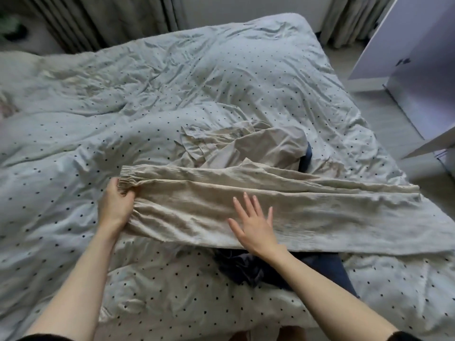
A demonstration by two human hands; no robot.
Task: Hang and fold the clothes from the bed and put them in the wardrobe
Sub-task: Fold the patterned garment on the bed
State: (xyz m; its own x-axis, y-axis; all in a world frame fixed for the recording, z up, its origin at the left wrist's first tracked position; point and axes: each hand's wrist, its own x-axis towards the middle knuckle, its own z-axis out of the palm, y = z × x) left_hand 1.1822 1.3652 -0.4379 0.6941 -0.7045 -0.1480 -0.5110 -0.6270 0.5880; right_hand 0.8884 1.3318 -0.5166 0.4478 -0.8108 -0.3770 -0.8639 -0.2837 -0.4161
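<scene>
**Beige trousers laid crosswise on the bed**

The beige trousers [283, 207] lie across the lower middle of the frame, their long axis running nearly left to right, tilted a little downward toward the right edge. The gathered elastic end [126, 179] points to the left; the wider end fans out toward the right and runs out of the frame there. The legs look stacked one on the other, with long creases along their length.

The left hand [115, 205] grips the cloth just beside the elastic end, fingers curled under the edge and thumb on top. The right hand [256, 225] rests flat on the middle of the trousers, fingers [246, 203] straight and spread, palm down.

Everything sits on a bed [172, 94] covered by a rumpled pale green duvet with small dark dots. Just above the trousers, centre frame, a second beige garment [258, 146] lies crumpled, touching their upper edge. A dark blue garment [248, 267] is bunched beneath the trousers' lower edge, near the right forearm, and another sliver of dark blue shows to the right of the crumpled beige heap. At the upper right stands an open white wardrobe door [413, 45]; grey curtains [110, 18] hang along the top of the frame.
</scene>
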